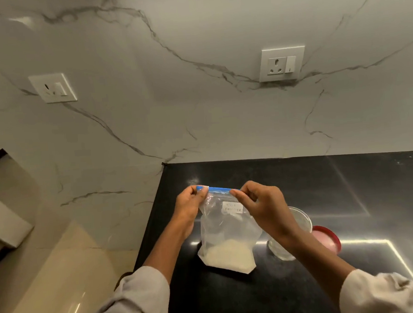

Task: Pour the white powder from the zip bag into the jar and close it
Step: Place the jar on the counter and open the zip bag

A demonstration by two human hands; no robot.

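A clear zip bag (pixel 226 230) with a blue zip strip and a white label stands upright on the black counter (pixel 325 187). White powder (pixel 228 255) fills its bottom. My left hand (pixel 190 205) pinches the left end of the zip strip. My right hand (pixel 262 202) pinches the right end. A clear jar (pixel 300 223) stands open just right of the bag, partly hidden behind my right wrist. Its red lid (pixel 327 239) lies on the counter to the right of the jar.
The marble wall behind the counter carries two white sockets (pixel 281 64), (pixel 53 88). The counter's left edge (pixel 151 223) drops off to a beige floor. Bright light reflections streak the counter on the right.
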